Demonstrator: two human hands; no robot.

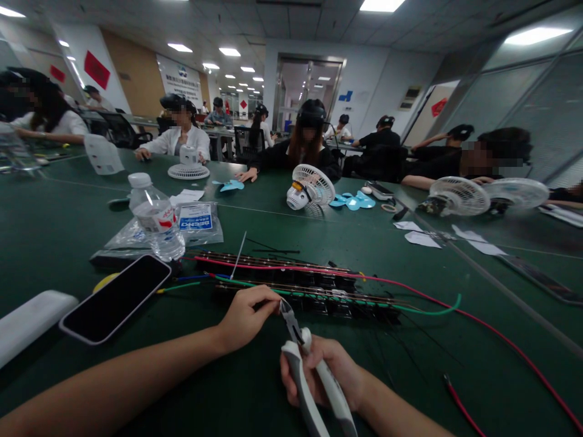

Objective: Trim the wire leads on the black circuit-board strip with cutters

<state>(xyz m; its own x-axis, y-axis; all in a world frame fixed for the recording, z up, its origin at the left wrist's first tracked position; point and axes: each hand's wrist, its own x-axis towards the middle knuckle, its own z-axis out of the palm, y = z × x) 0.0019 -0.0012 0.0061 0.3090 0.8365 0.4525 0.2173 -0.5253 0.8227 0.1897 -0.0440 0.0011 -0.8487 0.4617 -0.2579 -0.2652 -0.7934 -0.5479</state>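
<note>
One tool — pliers (295,359) — gripped in the right hand (330,371), left hand (247,315) pinched at its tip, contents unclear.

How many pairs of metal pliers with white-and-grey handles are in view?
1: the metal pliers with white-and-grey handles, held in the right hand, tips close beside the left hand.

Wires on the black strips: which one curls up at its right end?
The long green wire: its tip hooks upward, while the long red wire slopes down and leaves the picture.

Dim foreground, glaring ceiling lights (381,5), stretched and blurry edges.
</note>
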